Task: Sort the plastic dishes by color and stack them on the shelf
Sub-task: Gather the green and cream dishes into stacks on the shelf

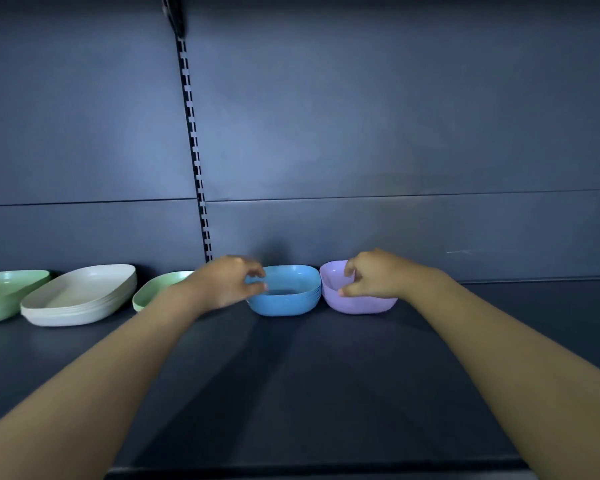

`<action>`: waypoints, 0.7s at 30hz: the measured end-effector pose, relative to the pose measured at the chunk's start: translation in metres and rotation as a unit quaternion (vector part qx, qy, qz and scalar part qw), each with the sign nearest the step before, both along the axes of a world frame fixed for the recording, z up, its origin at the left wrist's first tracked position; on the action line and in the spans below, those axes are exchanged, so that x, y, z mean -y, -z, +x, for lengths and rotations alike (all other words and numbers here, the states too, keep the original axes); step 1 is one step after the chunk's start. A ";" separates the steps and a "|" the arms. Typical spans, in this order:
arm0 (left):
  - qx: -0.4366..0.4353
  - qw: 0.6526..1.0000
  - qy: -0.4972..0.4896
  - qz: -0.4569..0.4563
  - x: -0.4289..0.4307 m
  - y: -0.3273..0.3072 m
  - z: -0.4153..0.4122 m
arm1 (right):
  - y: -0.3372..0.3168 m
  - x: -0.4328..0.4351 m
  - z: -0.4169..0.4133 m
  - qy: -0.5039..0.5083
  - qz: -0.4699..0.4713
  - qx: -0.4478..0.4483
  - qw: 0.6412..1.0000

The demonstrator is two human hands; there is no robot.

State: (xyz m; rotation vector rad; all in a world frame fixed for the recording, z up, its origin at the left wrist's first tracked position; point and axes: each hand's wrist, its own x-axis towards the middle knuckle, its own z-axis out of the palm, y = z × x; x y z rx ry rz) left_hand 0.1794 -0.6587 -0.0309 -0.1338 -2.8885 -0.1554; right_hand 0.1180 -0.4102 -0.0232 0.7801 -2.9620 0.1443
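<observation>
Head view, left hand (227,284) gripping smooth rounded-square blue bowls (291,301), right hand (371,275) pinching glossy purple bowl (361,304) rim

Shelf (326,375) rear, left to right: end plates (0,296), next plates (80,296), first bowl (153,289), middle bowl (288,299), last bowl (364,304).

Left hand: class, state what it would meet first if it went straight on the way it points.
Probably the left rim of the blue bowl stack: the left hand reaches toward it; blur hides whether they already touch.
</observation>
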 end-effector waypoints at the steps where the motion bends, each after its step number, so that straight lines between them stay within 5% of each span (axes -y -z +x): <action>1: -0.009 1.000 -0.017 -0.018 0.005 -0.005 0.009 | -0.004 0.003 0.006 -0.001 0.011 -0.017 1.000; 9: -0.057 0.986 -0.136 -0.076 0.030 -0.028 0.086 | -0.025 0.036 0.072 -0.031 0.032 -0.072 0.996; 21: -0.056 0.986 -0.126 -0.089 0.123 -0.033 0.148 | -0.029 0.121 0.128 0.015 0.025 -0.084 0.996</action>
